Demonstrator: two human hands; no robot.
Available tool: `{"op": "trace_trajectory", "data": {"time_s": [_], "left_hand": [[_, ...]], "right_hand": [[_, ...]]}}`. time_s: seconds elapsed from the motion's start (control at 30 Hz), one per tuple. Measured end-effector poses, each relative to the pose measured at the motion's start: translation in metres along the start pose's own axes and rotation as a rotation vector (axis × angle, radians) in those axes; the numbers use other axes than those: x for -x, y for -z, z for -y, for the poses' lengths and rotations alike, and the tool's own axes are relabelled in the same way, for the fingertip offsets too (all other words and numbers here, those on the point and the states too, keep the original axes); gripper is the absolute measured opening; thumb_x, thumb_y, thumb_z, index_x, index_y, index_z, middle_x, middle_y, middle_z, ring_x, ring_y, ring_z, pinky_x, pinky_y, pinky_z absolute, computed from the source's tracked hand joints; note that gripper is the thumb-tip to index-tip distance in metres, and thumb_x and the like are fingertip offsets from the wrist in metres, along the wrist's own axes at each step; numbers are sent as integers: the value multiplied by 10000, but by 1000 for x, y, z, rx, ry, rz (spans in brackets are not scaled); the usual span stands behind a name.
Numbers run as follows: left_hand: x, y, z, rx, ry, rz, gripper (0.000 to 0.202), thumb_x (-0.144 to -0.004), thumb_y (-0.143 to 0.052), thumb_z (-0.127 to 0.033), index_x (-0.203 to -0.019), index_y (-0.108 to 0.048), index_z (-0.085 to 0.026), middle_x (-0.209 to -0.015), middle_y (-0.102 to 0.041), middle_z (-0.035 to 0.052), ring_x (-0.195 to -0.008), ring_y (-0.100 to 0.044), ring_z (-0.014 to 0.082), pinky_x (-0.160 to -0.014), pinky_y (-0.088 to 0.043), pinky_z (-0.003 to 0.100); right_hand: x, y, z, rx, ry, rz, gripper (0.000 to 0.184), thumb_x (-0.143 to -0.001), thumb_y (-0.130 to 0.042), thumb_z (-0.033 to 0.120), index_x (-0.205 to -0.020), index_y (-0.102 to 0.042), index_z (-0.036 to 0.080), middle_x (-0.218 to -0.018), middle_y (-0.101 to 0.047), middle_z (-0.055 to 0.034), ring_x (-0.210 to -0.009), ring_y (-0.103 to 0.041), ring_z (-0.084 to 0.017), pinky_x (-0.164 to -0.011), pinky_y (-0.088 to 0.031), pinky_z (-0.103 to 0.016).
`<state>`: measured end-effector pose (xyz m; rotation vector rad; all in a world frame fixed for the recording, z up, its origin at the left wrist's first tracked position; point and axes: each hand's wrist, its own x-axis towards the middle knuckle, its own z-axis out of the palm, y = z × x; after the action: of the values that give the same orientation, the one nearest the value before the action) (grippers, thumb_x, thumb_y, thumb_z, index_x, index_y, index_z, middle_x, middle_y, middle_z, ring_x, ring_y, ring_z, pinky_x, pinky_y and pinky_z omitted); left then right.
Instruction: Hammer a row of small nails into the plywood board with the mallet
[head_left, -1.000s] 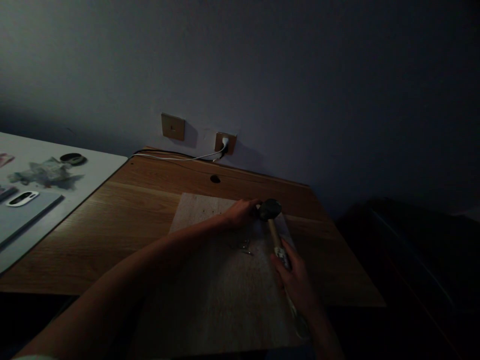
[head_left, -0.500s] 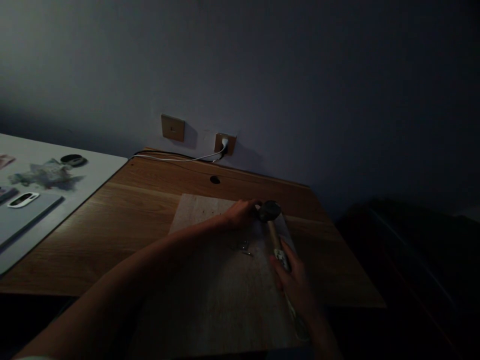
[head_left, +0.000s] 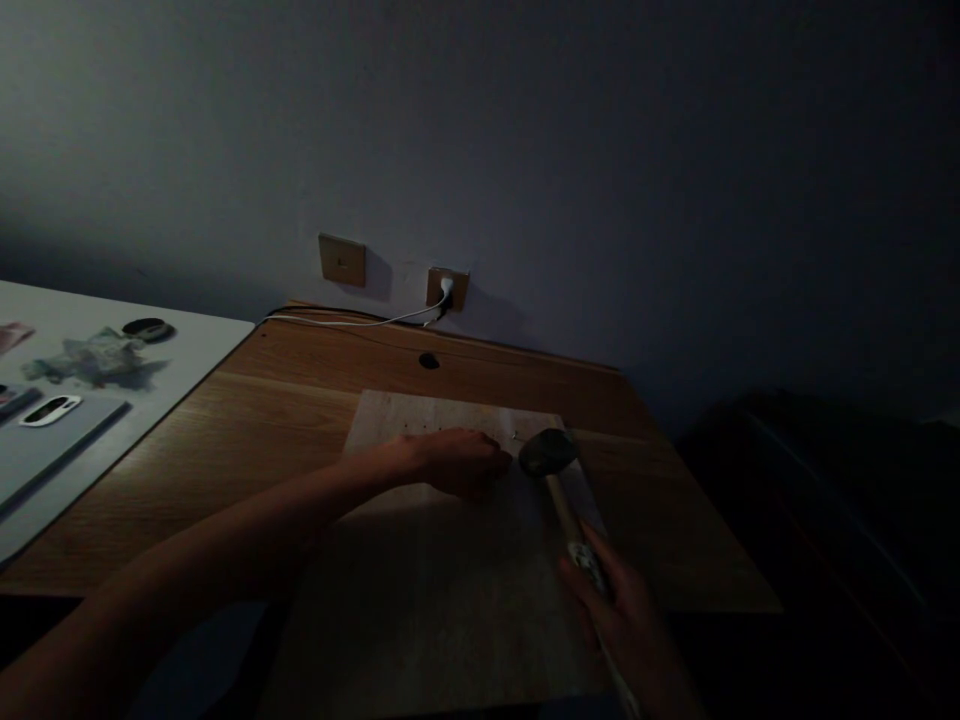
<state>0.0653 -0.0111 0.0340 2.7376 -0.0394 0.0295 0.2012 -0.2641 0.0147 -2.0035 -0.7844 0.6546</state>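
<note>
My right hand [head_left: 619, 600] is wrapped round the wooden handle of a hammer [head_left: 559, 490]. Its dark, thick head hovers near the far right corner of a pale wooden board [head_left: 450, 590]. Just left of the head, a small shiny nail [head_left: 515, 436] sticks up from the board. My left hand [head_left: 466, 462] is low over the middle of the board, fingers curled downward. Its fingertips are in shadow, and whatever they hold is hidden. Several small dark marks [head_left: 425, 428] run along the board's far edge.
The board lies on a brown wooden desk [head_left: 285, 420] against a wall. A white table [head_left: 187, 345] adjoins at left, bearing a grey flat case [head_left: 82, 430], a crumpled plastic bag [head_left: 97, 358] and a dark round object [head_left: 148, 328]. Cables run to a wall socket [head_left: 457, 290].
My left hand has drawn back from beside the hammer head, toward me and left, covering the small metal pieces seen before. The hammer has shifted slightly right and nearer. The standing nail is now visible.
</note>
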Motion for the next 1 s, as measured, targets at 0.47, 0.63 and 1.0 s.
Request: {"op": "trace_trajectory", "data": {"time_s": [0.47, 0.63, 1.0], "left_hand": [[-24, -7, 48, 373, 184, -342, 227, -749, -640, -36, -919, -732, -155, -847, -732, -3, -762, -671, 119, -690, -458, 185], [-31, -22, 55, 320, 285, -419, 227, -792, -649, -72, -974, -747, -166, -897, -751, 12, -793, -680, 134, -736, -478, 210], [-28, -24, 54, 311, 253, -461, 265, -845, -619, -115, -1065, -751, -184, -976, -773, 26, -877, -709, 161, -816, -505, 241]], "right_hand": [[-1, 3, -13, -43, -77, 99, 689, -774, -736, 547, -1388, -652, 246, -1241, -744, -96, -1038, -722, -326, -762, -605, -381], [-2, 2, -11, -39, 15, 52, 609, -824, -704, 537, -1341, -683, 217, -1400, -665, -109, -1353, -548, -345, -1094, -459, -474], [-1, -2, -1, -57, 35, 20, 578, -813, -718, 524, -1320, -707, 248, -1276, -729, -113, -1198, -654, -354, -931, -563, -459]]}}
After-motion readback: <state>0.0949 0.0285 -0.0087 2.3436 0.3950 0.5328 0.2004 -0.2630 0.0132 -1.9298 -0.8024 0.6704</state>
